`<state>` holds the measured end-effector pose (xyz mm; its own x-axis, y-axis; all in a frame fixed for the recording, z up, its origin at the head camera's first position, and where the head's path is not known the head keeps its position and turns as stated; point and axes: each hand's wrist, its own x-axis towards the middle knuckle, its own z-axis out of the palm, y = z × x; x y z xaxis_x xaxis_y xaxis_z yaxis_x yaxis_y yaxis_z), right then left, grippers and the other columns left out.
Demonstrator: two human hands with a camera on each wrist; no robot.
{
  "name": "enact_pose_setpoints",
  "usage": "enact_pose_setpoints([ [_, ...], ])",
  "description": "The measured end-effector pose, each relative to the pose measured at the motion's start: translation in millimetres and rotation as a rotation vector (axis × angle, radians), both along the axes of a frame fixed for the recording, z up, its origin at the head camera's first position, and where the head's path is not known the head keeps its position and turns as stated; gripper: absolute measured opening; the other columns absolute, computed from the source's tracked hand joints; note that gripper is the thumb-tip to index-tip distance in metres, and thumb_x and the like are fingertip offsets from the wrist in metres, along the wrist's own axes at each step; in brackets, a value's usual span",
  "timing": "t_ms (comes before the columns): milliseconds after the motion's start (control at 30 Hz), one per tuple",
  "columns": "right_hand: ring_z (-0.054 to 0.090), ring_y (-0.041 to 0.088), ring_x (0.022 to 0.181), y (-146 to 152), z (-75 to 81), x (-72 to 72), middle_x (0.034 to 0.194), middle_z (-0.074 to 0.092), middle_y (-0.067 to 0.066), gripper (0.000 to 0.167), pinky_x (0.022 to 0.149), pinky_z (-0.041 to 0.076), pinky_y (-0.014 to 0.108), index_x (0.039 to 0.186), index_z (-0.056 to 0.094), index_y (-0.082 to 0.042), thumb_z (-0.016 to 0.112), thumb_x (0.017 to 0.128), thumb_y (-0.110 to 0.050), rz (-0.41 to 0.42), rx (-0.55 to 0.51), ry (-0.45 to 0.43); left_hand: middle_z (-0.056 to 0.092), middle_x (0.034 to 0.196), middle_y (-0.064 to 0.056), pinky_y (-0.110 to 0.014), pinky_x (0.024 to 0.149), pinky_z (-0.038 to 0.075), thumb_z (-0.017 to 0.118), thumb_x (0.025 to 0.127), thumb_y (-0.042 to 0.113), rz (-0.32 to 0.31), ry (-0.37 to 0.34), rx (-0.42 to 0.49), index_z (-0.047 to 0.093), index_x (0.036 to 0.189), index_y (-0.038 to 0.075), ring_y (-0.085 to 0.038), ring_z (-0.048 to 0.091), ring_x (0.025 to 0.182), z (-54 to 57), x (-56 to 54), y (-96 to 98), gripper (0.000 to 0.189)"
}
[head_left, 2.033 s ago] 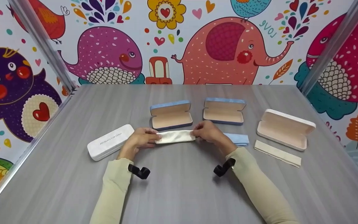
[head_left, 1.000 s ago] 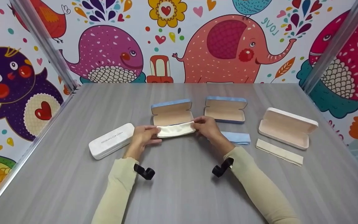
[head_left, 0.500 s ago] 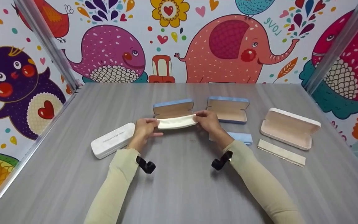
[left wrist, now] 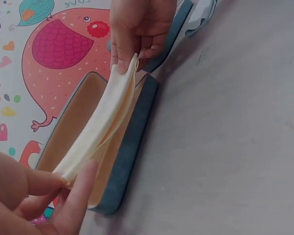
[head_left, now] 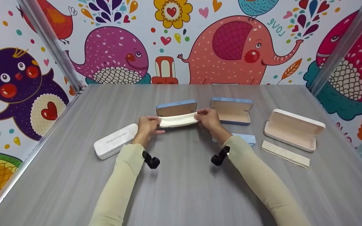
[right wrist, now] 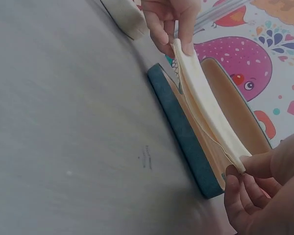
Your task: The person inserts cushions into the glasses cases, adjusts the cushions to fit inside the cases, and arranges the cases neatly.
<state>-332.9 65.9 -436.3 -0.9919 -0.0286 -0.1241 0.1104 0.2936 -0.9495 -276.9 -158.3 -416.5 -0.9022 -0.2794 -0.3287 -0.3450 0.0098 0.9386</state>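
A folded cream cloth point(head_left: 178, 120) is stretched between my two hands, over the open blue glasses case point(head_left: 176, 108) at the middle back. My left hand point(head_left: 147, 125) pinches its left end between thumb and fingers. At the other end, my right hand point(head_left: 210, 119) pinches it the same way. In the left wrist view the cloth's layers point(left wrist: 100, 127) part a little along one edge. The wrist views show the case's beige lining point(right wrist: 237, 98) beneath and behind the cloth; part of the base is hidden by it.
A closed white glasses case point(head_left: 115, 141) lies left of my left hand. A second open blue case point(head_left: 233, 111) and an open white case point(head_left: 294, 130) stand to the right. A folded blue cloth point(head_left: 245, 139) and another cream cloth point(head_left: 284, 153) lie in front of them.
Both hands have carried the cream cloth forward, from the tabletop in front of the left blue case to over that case. The other cases and cloths have stayed put.
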Motion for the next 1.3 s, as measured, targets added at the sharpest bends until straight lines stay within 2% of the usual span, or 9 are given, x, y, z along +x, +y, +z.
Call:
enact_pose_setpoints([
  [100, 0.058, 0.013, 0.073, 0, 2.0, -3.1, 0.092, 0.063, 0.003, 0.021, 0.066, 0.053, 0.028, 0.112, 0.068, -0.002, 0.071, 0.092, -0.009, 0.005, 0.027, -0.014, 0.056, 0.115, -0.015, -0.025, 0.061, 0.061, 0.055, 0.099, 0.003, 0.019, -0.002, -0.001, 0.061, 0.124, -0.008, -0.031, 0.065, 0.105, -1.3, -3.4, 0.1, 0.027],
  [300, 0.06, 0.015, 0.079, 3, 7.1, -8.1, 0.094, 0.063, 0.003, 0.021, 0.069, 0.054, 0.029, 0.112, 0.067, -0.004, 0.07, 0.093, -0.012, 0.011, 0.037, -0.041, 0.056, 0.1, -0.01, -0.026, 0.059, 0.061, 0.059, 0.097, 0.003, 0.049, 0.002, 0.005, 0.064, 0.119, -0.007, -0.019, 0.062, 0.085, -3.3, -7.8, 1.7, 0.025],
  [533, 0.061, 0.015, 0.078, 4, 10.0, -12.7, 0.094, 0.063, 0.005, 0.019, 0.069, 0.053, 0.029, 0.109, 0.067, -0.002, 0.071, 0.092, -0.011, -0.004, 0.034, -0.039, 0.06, 0.096, -0.009, -0.027, 0.06, 0.061, 0.062, 0.095, 0.004, 0.069, 0.01, -0.009, 0.068, 0.115, -0.006, -0.016, 0.066, 0.076, -4.9, -10.7, 3.1, 0.024],
  [700, 0.059, 0.011, 0.071, 2, 12.2, -15.3, 0.092, 0.063, 0.005, 0.019, 0.066, 0.051, 0.025, 0.106, 0.068, -0.001, 0.072, 0.091, -0.012, 0.013, 0.091, 0.01, 0.062, 0.095, -0.011, -0.026, 0.06, 0.061, 0.062, 0.094, 0.003, 0.09, 0.015, 0.009, 0.068, 0.115, -0.007, -0.014, 0.065, 0.073, -5.4, -11.7, 0.7, 0.024],
  [833, 0.057, 0.011, 0.072, 0, 14.7, -15.2, 0.088, 0.06, 0.003, 0.016, 0.063, 0.048, 0.024, 0.101, 0.067, -0.002, 0.073, 0.09, -0.012, 0.027, 0.116, 0.02, 0.063, 0.096, -0.012, -0.024, 0.058, 0.06, 0.062, 0.094, 0.003, 0.097, 0.023, 0.002, 0.068, 0.116, -0.007, -0.012, 0.065, 0.068, -4.9, -12.9, -2.4, 0.025],
  [933, 0.057, 0.011, 0.071, -2, 14.1, -15.4, 0.087, 0.06, 0.002, 0.015, 0.061, 0.047, 0.023, 0.099, 0.067, -0.002, 0.074, 0.09, -0.012, 0.035, 0.129, 0.032, 0.064, 0.094, -0.012, -0.023, 0.057, 0.06, 0.062, 0.093, 0.002, 0.098, 0.023, -0.011, 0.068, 0.116, -0.008, -0.011, 0.065, 0.064, -5.9, -13.4, -3.3, 0.026],
  [1033, 0.056, 0.01, 0.069, -3, 11.6, -15.8, 0.085, 0.061, 0.002, 0.014, 0.057, 0.046, 0.021, 0.097, 0.068, -0.002, 0.074, 0.089, -0.012, 0.033, 0.151, 0.047, 0.064, 0.085, -0.009, -0.023, 0.055, 0.059, 0.062, 0.092, 0.001, 0.098, 0.02, -0.031, 0.069, 0.114, -0.008, -0.01, 0.064, 0.061, -8.5, -14.0, -3.5, 0.024],
  [1167, 0.056, 0.01, 0.065, -4, 8.6, -16.1, 0.08, 0.061, 0.001, 0.013, 0.053, 0.046, 0.021, 0.096, 0.069, -0.002, 0.074, 0.09, -0.013, 0.036, 0.177, 0.057, 0.063, 0.072, -0.003, -0.021, 0.05, 0.056, 0.063, 0.091, 0.001, 0.098, -0.006, -0.094, 0.07, 0.11, -0.006, -0.007, 0.062, 0.055, -11.8, -16.8, -4.6, 0.021],
  [1300, 0.058, 0.011, 0.063, -5, 6.1, -16.7, 0.077, 0.062, 0.001, 0.011, 0.051, 0.046, 0.021, 0.095, 0.07, -0.002, 0.073, 0.091, -0.012, 0.04, 0.188, 0.054, 0.062, 0.066, -0.001, -0.019, 0.047, 0.054, 0.062, 0.09, 0.002, 0.09, -0.014, -0.14, 0.071, 0.108, -0.006, -0.006, 0.06, 0.05, -13.7, -18.7, -4.0, 0.022],
])
